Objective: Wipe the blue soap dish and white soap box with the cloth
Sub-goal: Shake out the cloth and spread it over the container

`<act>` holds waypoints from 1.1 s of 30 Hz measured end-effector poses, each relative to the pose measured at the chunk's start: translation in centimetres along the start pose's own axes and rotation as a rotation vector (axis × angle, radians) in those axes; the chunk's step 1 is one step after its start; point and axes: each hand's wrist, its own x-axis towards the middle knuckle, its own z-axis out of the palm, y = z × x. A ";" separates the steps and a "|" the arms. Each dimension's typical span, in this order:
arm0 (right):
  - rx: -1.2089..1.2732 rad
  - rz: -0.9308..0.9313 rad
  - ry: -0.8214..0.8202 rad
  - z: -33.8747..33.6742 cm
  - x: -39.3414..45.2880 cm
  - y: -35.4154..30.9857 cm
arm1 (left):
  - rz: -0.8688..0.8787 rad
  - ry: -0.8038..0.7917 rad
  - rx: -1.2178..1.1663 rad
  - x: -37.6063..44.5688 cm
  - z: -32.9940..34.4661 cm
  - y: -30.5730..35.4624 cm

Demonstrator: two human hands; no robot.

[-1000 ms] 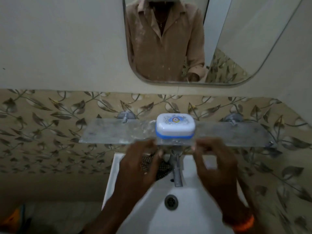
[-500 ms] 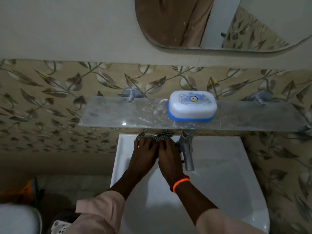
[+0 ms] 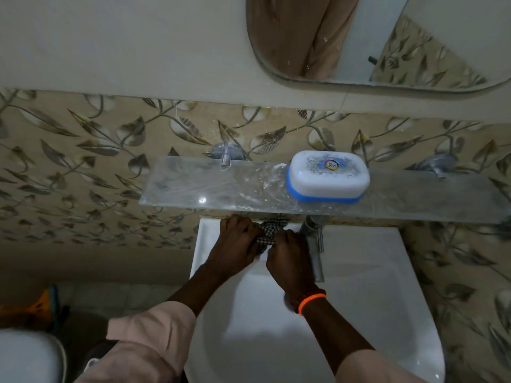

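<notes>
Round logo on white soap box (image 3: pixel 329 176) lid; lettering illegible

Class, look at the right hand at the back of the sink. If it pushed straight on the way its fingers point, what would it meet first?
The right hand already grips the cloth. Beyond that comes probably the wall under the shelf; depth there is unclear.

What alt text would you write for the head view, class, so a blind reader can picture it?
Both hands, left hand and right hand, grip a checked cloth at the back of a white sink. Above, a white soap box in a blue soap dish sits on a glass shelf.
</notes>
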 end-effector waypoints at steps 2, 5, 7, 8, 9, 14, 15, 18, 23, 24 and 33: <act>0.212 -0.045 -0.009 -1.1 0.0 0.3 | -0.003 -0.012 -0.112 0.1 -1.4 -0.5; 0.461 -0.079 -0.024 -3.2 0.5 0.3 | -0.015 0.000 -0.339 0.2 -3.8 -0.8; 0.548 -0.086 -0.032 -4.3 1.2 0.2 | -0.040 -0.013 -0.471 0.3 -5.2 -1.0; 0.579 -0.093 -0.045 -4.9 1.5 0.2 | -0.053 -0.034 -0.501 0.3 -5.8 -1.1; 0.614 -0.104 -0.058 -5.4 1.5 0.1 | -0.058 -0.071 -0.508 0.3 -6.4 -1.2; 0.721 -0.173 -0.160 -7.8 0.3 0.5 | -0.026 -0.256 -0.529 -0.7 -9.2 -1.4; 0.724 -0.174 -0.174 -8.3 -0.1 0.7 | -0.036 -0.310 -0.540 -1.2 -9.7 -1.4; 0.685 -0.205 -0.226 -10.2 -1.6 0.9 | -0.060 -0.474 -0.450 -2.7 -10.8 -1.5; 0.421 -0.236 -0.485 -14.1 -3.7 2.4 | -0.104 -0.559 -0.463 -5.3 -12.4 -0.5; 0.340 -0.253 -0.533 -14.8 -4.1 2.9 | -0.105 -0.564 -0.479 -5.8 -12.9 0.0; 0.455 -0.206 -0.612 -22.0 -5.3 7.1 | -0.224 -0.681 -0.501 -8.7 -20.6 4.3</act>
